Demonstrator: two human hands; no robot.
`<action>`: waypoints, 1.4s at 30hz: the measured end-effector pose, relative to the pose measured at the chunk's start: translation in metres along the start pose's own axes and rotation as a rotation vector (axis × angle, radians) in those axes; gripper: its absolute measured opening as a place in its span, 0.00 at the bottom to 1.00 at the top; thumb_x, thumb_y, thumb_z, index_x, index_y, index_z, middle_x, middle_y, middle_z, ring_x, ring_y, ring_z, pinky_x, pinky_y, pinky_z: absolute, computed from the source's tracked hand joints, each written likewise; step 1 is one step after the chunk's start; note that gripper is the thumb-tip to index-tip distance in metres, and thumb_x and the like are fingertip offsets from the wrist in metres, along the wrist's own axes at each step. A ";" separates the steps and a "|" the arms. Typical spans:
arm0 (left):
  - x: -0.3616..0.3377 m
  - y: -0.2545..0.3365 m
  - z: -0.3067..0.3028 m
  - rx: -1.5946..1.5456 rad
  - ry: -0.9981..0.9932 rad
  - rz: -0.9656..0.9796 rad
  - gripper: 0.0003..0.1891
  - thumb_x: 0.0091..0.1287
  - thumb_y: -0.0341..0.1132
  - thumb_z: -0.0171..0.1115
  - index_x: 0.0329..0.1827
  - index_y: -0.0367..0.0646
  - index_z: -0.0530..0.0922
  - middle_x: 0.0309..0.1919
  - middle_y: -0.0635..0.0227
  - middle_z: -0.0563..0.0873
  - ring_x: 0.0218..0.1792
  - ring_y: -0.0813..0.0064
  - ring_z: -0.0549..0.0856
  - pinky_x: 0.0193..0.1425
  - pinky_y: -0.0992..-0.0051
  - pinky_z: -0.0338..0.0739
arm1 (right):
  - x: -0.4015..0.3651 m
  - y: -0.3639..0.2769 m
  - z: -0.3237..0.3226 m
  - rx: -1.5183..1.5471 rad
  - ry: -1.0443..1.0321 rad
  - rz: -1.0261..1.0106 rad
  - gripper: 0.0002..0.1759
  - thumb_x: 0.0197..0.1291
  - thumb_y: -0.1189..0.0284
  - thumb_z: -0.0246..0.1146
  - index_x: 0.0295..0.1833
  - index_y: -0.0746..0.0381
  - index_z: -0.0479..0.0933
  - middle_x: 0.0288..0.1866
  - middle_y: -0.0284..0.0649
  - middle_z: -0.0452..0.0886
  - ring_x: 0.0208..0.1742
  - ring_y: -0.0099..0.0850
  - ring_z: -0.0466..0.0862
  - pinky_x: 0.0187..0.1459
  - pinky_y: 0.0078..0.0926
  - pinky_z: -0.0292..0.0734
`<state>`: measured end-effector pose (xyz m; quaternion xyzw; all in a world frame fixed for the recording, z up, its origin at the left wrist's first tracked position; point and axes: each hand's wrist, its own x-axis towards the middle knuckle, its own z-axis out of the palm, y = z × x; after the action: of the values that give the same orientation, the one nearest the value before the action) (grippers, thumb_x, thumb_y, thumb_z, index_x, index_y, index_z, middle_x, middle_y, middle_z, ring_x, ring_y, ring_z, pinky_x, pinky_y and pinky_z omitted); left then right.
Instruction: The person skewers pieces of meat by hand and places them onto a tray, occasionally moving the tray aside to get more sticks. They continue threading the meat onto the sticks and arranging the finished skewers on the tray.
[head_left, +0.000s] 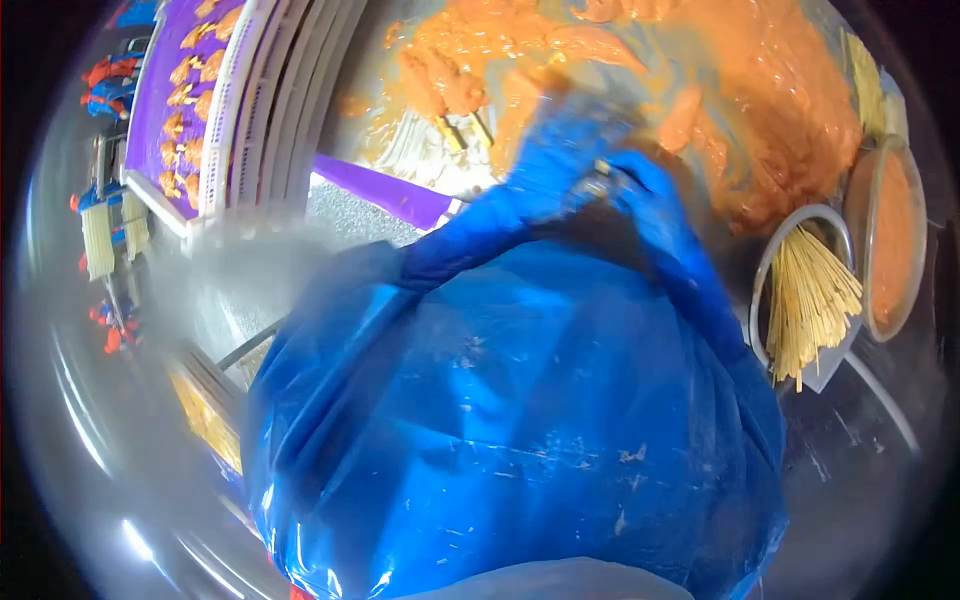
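Both hands wear blue gloves and meet in front of my blue apron, at the near edge of the orange marinated meat (770, 130). My left hand (555, 165) is blurred, its fingers bent towards the other hand. My right hand (640, 185) has its fingers closed on something small and pale that I cannot make out. Left of the hands, two skewered pieces of meat (440, 85) lie by a white ribbed tray (425, 150), their stick ends pointing towards me. A purple strip (385, 190) runs beside that tray.
Right of me, a round container (755, 290) holds many wooden sticks (810, 295), beside a tub (893, 240) of orange paste. Stacked white trays (235, 130) stand at the left, the top one purple-lined with skewered meat (190, 110). People in blue and red (110, 90) are far left.
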<state>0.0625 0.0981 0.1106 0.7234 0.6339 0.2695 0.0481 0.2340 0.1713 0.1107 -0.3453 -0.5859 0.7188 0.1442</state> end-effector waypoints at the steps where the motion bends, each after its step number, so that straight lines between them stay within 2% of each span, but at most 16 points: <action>1: -0.003 -0.010 -0.010 0.021 0.025 -0.071 0.34 0.64 0.57 0.56 0.73 0.55 0.68 0.73 0.65 0.68 0.77 0.53 0.58 0.79 0.42 0.36 | 0.015 -0.003 0.013 0.022 -0.052 -0.085 0.11 0.64 0.71 0.60 0.49 0.63 0.79 0.43 0.40 0.81 0.48 0.27 0.79 0.49 0.28 0.77; 3: -0.005 -0.025 -0.029 0.188 0.146 -0.193 0.31 0.69 0.59 0.48 0.72 0.56 0.70 0.71 0.65 0.71 0.77 0.51 0.57 0.78 0.41 0.34 | 0.043 -0.011 0.044 0.124 -0.132 -0.173 0.13 0.67 0.67 0.59 0.51 0.63 0.79 0.43 0.40 0.82 0.43 0.27 0.80 0.46 0.29 0.78; 6: -0.026 -0.084 -0.026 0.254 0.164 -0.310 0.22 0.68 0.46 0.55 0.65 0.55 0.78 0.65 0.61 0.76 0.74 0.49 0.62 0.77 0.39 0.39 | 0.075 0.016 0.063 -0.088 -0.249 -0.139 0.16 0.71 0.70 0.58 0.60 0.63 0.77 0.46 0.39 0.83 0.42 0.25 0.81 0.42 0.25 0.78; 12: 0.057 -0.105 -0.009 -0.066 0.121 -0.016 0.19 0.65 0.31 0.56 0.59 0.49 0.80 0.62 0.56 0.79 0.67 0.47 0.72 0.73 0.54 0.62 | 0.027 0.005 0.026 -0.120 -0.215 -0.148 0.16 0.72 0.67 0.58 0.59 0.63 0.77 0.46 0.39 0.83 0.43 0.25 0.81 0.45 0.26 0.79; 16: 0.091 -0.109 0.037 -0.065 0.141 -0.044 0.16 0.64 0.28 0.56 0.55 0.41 0.81 0.46 0.50 0.85 0.48 0.50 0.83 0.54 0.62 0.78 | -0.029 0.000 -0.020 -0.117 0.002 -0.287 0.16 0.71 0.67 0.58 0.59 0.63 0.77 0.46 0.39 0.83 0.43 0.25 0.81 0.47 0.26 0.78; 18: 0.071 -0.078 0.033 -0.100 -0.084 -0.120 0.13 0.66 0.30 0.57 0.52 0.42 0.82 0.41 0.52 0.85 0.42 0.53 0.84 0.48 0.59 0.78 | -0.071 -0.014 -0.042 -0.203 0.184 -0.219 0.16 0.71 0.67 0.58 0.59 0.64 0.77 0.46 0.39 0.83 0.43 0.25 0.81 0.48 0.26 0.78; 20: 0.042 -0.031 0.038 -0.512 -0.147 -0.516 0.11 0.68 0.31 0.56 0.50 0.44 0.82 0.40 0.55 0.85 0.41 0.53 0.83 0.48 0.58 0.78 | -0.115 -0.019 -0.071 -0.347 0.423 -0.223 0.14 0.68 0.68 0.61 0.54 0.63 0.80 0.42 0.38 0.84 0.42 0.26 0.82 0.48 0.26 0.78; 21: 0.045 -0.023 0.033 -0.514 -0.159 -0.510 0.11 0.68 0.31 0.56 0.50 0.44 0.82 0.40 0.55 0.85 0.41 0.53 0.83 0.48 0.58 0.78 | -0.136 -0.021 -0.087 -0.463 0.522 -0.189 0.12 0.67 0.68 0.62 0.51 0.63 0.82 0.41 0.38 0.85 0.42 0.27 0.83 0.47 0.26 0.78; 23: 0.051 -0.012 0.017 -0.082 -0.308 0.078 0.17 0.63 0.28 0.57 0.56 0.38 0.81 0.53 0.51 0.83 0.57 0.50 0.80 0.67 0.61 0.70 | -0.163 -0.036 -0.106 -0.506 0.850 0.085 0.09 0.64 0.69 0.64 0.45 0.62 0.83 0.38 0.40 0.86 0.39 0.29 0.84 0.43 0.28 0.78; 26: 0.085 -0.040 0.048 -0.233 -0.114 0.297 0.18 0.61 0.27 0.60 0.56 0.41 0.82 0.54 0.55 0.83 0.59 0.52 0.79 0.67 0.60 0.70 | -0.181 -0.015 -0.149 -0.969 0.942 0.124 0.08 0.59 0.67 0.67 0.42 0.59 0.82 0.36 0.42 0.83 0.36 0.38 0.83 0.40 0.34 0.77; 28: 0.074 -0.047 0.054 -0.219 -0.085 0.279 0.19 0.59 0.28 0.63 0.55 0.43 0.82 0.54 0.56 0.83 0.58 0.53 0.78 0.66 0.60 0.70 | -0.180 -0.005 -0.160 -1.495 0.872 0.160 0.09 0.57 0.64 0.67 0.39 0.58 0.80 0.36 0.43 0.82 0.38 0.45 0.82 0.40 0.42 0.76; 31: 0.042 -0.035 0.041 -0.240 -0.053 0.084 0.20 0.59 0.27 0.62 0.56 0.45 0.82 0.53 0.56 0.84 0.55 0.54 0.79 0.64 0.62 0.71 | -0.167 0.010 -0.169 -1.647 0.810 0.395 0.10 0.58 0.62 0.65 0.38 0.56 0.78 0.36 0.44 0.81 0.39 0.49 0.81 0.40 0.49 0.75; 33: 0.032 -0.030 0.026 -0.218 0.023 0.035 0.20 0.58 0.29 0.65 0.56 0.49 0.82 0.51 0.57 0.84 0.53 0.53 0.80 0.61 0.60 0.73 | -0.179 0.030 -0.189 -1.406 0.852 0.079 0.10 0.60 0.60 0.63 0.38 0.55 0.77 0.36 0.45 0.81 0.39 0.49 0.81 0.39 0.48 0.73; 36: 0.018 -0.039 0.017 -0.210 0.044 -0.066 0.21 0.59 0.29 0.64 0.57 0.51 0.82 0.53 0.58 0.84 0.54 0.53 0.80 0.62 0.60 0.72 | -0.175 0.013 -0.175 -1.274 0.873 0.109 0.07 0.62 0.65 0.62 0.38 0.57 0.76 0.34 0.44 0.80 0.37 0.48 0.80 0.40 0.43 0.74; 38: 0.008 -0.039 0.018 -0.188 0.055 -0.078 0.21 0.59 0.29 0.64 0.58 0.52 0.81 0.55 0.58 0.83 0.55 0.54 0.79 0.62 0.60 0.72 | -0.172 0.020 -0.175 -1.061 1.139 0.026 0.08 0.65 0.65 0.61 0.39 0.58 0.76 0.37 0.44 0.81 0.40 0.46 0.82 0.42 0.41 0.75; 42: 0.025 -0.017 0.015 -0.202 0.154 -0.061 0.19 0.59 0.29 0.64 0.55 0.51 0.83 0.53 0.61 0.84 0.54 0.57 0.80 0.60 0.61 0.72 | -0.129 -0.008 -0.117 -0.697 0.883 -0.193 0.09 0.67 0.69 0.57 0.47 0.60 0.79 0.42 0.46 0.83 0.48 0.42 0.83 0.53 0.36 0.76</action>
<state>0.0556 0.1286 0.0994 0.6724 0.6271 0.3850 0.0801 0.4032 0.1818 0.1512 -0.5853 -0.7013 0.2541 0.3179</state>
